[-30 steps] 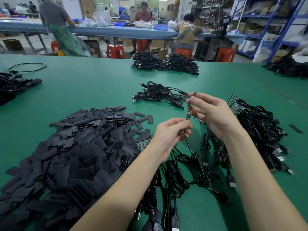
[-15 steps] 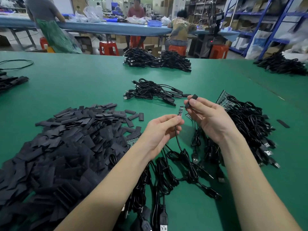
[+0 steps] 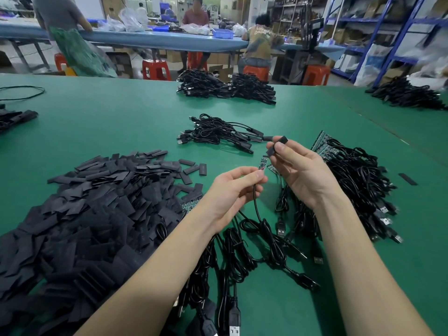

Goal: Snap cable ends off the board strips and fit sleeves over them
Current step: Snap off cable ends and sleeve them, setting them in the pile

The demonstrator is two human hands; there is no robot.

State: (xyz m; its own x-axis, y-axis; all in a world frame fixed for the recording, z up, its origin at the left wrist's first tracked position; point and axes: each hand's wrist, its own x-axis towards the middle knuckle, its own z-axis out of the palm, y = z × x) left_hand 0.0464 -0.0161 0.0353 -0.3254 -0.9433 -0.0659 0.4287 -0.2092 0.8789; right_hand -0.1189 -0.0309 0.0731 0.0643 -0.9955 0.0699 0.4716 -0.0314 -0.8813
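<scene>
left hand point(image 3: 232, 190) pinches the cable point(image 3: 254, 202) just below its small board end point(image 3: 263, 162). right hand point(image 3: 303, 173) pinches a black sleeve point(image 3: 277, 146), just above and right of the board end, not yet touching. both over the green worktop point(image 3: 109, 122), right of the sleeve pile point(image 3: 97, 202). best: squeeze the sleeve mouth open, line it with the board tip, slide down straight. versus earlier: sleeve sits closer, more upright.

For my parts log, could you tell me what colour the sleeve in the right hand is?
Black sleeve, pinched in the right hand; head view.
</scene>
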